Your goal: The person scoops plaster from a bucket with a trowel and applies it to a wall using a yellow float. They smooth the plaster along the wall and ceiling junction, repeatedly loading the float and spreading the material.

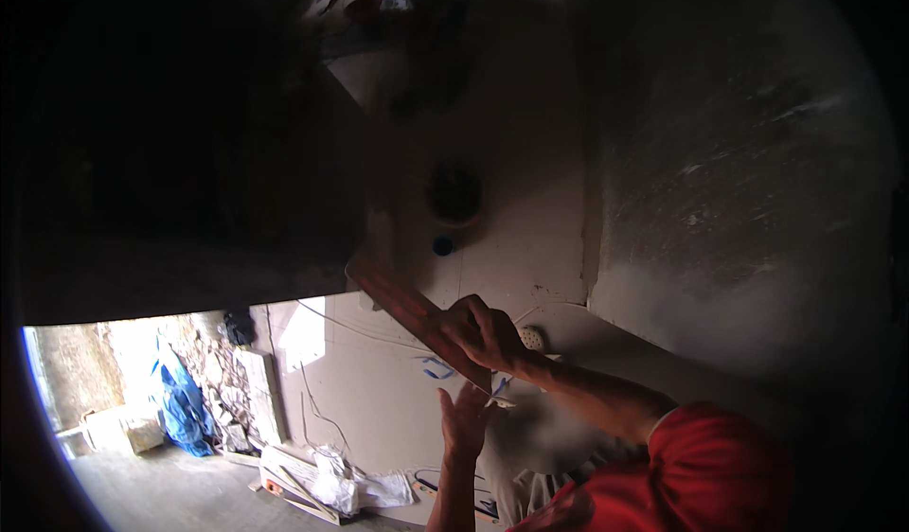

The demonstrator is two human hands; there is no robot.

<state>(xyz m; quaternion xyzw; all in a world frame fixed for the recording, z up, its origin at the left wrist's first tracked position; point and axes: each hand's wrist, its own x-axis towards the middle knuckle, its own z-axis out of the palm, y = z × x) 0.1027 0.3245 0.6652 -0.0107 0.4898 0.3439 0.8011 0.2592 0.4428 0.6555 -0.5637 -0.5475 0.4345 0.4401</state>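
My right hand [483, 338] is closed around a long, flat trowel [402, 305] with a rounded far end. The trowel slants from the middle of the view down toward my left hand [462, 426]. That hand is raised at the trowel's near end, thumb stretched apart and fingers pointing up, partly hidden by the blade. A small pale piece [502, 401] shows beside its fingertips; whether the hand touches it I cannot make out. Beyond the trowel lie a small blue round thing [442, 245] and a dark round shape [454, 191], both dim.
A large dark panel [208, 248] fills the upper left. A grey, scuffed surface [739, 210] rises on the right. At the bright lower left are a blue plastic sheet [178, 399], rubble [216, 371], white bags [331, 480] and wood strips. A cable [355, 326] crosses the pale surface.
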